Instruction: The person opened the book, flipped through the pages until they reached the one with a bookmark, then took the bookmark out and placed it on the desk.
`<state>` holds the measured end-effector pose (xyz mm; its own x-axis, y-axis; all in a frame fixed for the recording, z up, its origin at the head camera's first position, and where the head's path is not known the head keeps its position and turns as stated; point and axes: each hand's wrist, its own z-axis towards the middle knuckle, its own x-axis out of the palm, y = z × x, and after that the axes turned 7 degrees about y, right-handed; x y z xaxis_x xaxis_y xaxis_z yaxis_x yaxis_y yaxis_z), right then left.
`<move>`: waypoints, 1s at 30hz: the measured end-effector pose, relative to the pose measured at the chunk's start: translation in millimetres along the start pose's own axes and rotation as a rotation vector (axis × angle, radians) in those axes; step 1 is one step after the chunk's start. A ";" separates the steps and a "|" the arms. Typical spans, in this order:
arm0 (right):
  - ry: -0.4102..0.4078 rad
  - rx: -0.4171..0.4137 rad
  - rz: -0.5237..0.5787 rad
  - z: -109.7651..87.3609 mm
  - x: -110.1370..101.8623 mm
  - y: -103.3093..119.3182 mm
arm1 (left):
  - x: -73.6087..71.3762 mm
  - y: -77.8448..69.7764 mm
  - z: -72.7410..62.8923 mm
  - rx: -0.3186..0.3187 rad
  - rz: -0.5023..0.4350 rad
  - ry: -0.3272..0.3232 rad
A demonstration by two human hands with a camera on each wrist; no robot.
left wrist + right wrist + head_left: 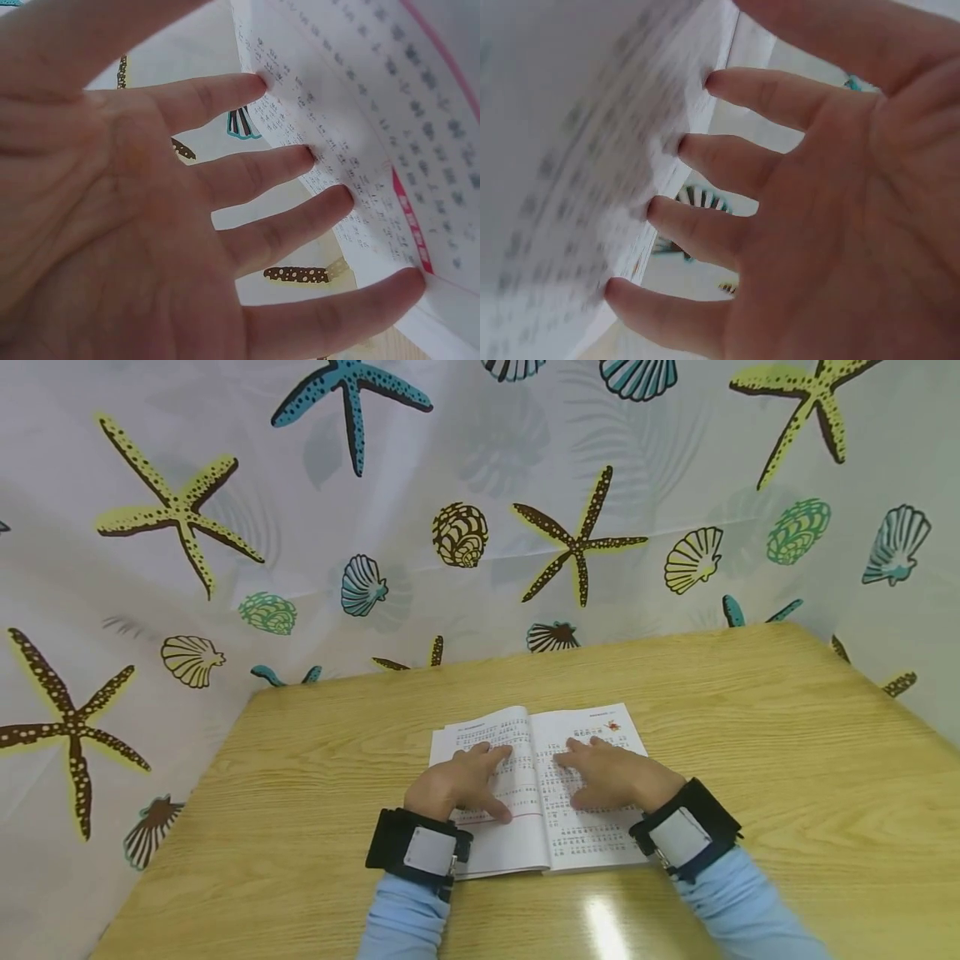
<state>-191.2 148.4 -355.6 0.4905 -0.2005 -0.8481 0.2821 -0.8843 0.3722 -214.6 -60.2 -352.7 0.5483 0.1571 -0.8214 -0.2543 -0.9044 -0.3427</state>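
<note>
An open book (517, 852) with printed text lies on the wooden table, its spine running down the middle. My left hand (465, 781) rests on the left page with fingers spread. In the left wrist view its straight fingertips (341, 199) touch the printed page (375, 90), which carries a pink line and a red tab mark. My right hand (615, 777) lies on the right page, which has a small orange picture near its top. The right wrist view shows its spread fingers (705, 229) with tips against the paper (577, 150). Neither hand grips anything.
The wooden table (315, 827) extends to both sides of the book and behind it. A white cloth (480, 460) printed with starfish and shells hangs behind the table and along its sides. Each wrist wears a black strap (686, 831) over a light blue sleeve (750, 902).
</note>
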 end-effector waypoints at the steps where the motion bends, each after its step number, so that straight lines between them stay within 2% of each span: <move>1: -0.006 0.018 -0.012 -0.9 -1.1 -4.3 | 0.1 -0.2 0.0 -0.001 -0.004 0.000; 8: -0.016 0.057 0.012 -5.7 -8.3 -31.6 | -0.6 -0.3 0.6 -0.001 -0.024 0.003; 19: -0.058 0.032 0.096 -17.2 -17.4 -73.5 | -2.1 0.5 1.1 0.005 -0.011 0.004; 23: -0.065 0.021 0.133 -19.5 -18.3 -79.1 | -2.1 0.1 0.9 0.006 -0.008 0.004; 30: -0.061 0.039 0.136 -16.1 -19.2 -77.3 | -1.5 1.2 0.1 0.012 -0.006 0.000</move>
<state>-209.1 227.4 -362.0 0.4703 -0.3438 -0.8128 0.1838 -0.8626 0.4712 -215.9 -61.5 -352.0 0.5500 0.1623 -0.8193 -0.2605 -0.8987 -0.3529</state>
